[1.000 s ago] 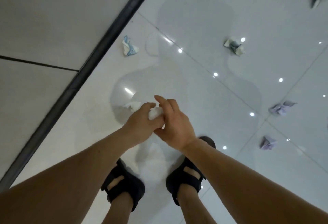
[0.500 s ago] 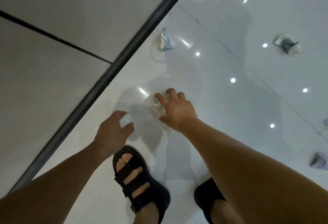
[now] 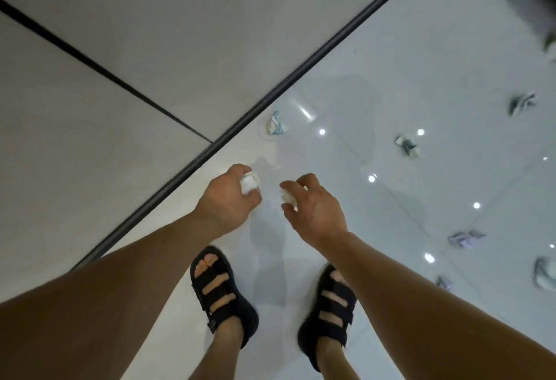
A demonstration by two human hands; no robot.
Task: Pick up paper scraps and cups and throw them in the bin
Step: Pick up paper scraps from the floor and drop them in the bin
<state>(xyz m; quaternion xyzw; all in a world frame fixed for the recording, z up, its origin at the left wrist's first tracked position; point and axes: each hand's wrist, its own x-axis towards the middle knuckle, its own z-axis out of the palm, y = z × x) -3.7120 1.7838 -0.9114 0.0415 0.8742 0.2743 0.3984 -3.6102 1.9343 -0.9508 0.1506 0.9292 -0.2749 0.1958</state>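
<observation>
My left hand [image 3: 230,199] grips a crumpled white paper scrap [image 3: 249,182] above the glossy white floor. Beside it, my right hand [image 3: 316,208] holds a second white paper scrap [image 3: 287,197] in its curled fingers. A blue-and-white scrap [image 3: 276,124] lies on the floor ahead, close to the dark wall base. Several more crumpled scraps lie to the right, among them a grey-white scrap [image 3: 407,145], a dark scrap [image 3: 522,103] and a pale purple scrap [image 3: 464,238]. No bin is in view.
A grey wall [image 3: 150,48] with a dark baseboard strip [image 3: 270,94] runs diagonally on the left. My two feet in black sandals [image 3: 224,292] stand on the floor tiles below my hands. Ceiling lights reflect in the floor.
My right hand has picked a white scrap off the floor and lifted it. My left hand kept its scrap and rose beside it. My feet have stepped forward along the wall.
</observation>
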